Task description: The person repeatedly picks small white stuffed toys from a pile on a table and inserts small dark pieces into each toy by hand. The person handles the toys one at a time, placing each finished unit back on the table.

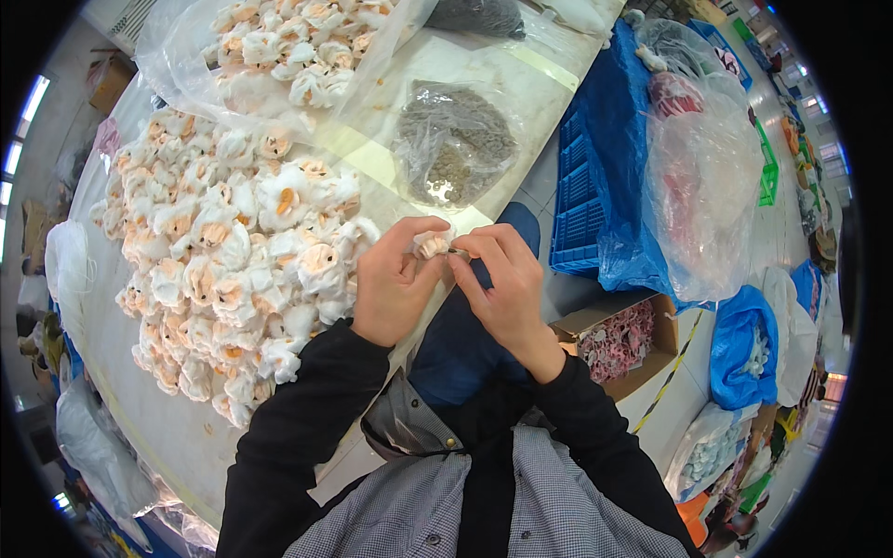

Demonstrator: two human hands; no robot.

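The pale bench (172,423) took up most of the left side, its edge running up toward the top right. On it spread a broad pile of fluffy white and peach pieces (228,251), some showing small dark or orange spots. To the right of the bench stood a blue crate (572,200) with blue plastic sheeting (619,139) over its side, and next to that a bulging clear bag (702,186) with something reddish inside. Smaller than the pile, a second heap of similar pieces (307,42) lay toward the far side of the bench, partly in clear plastic. Below the crate sat an open cardboard box (666,325) of pink scraps (616,342). A clear bag of grey-brown bits (456,139) lay flat on the bench, just beyond the hands. The left hand (395,279) was nearly closed, thumb and forefinger pinching a piece; the right hand (507,284) was curled, its thumb and forefinger close together at a tiny dark thing, too small to identify. The single white and peach piece (431,245) was between both hands, near the bench's edge.
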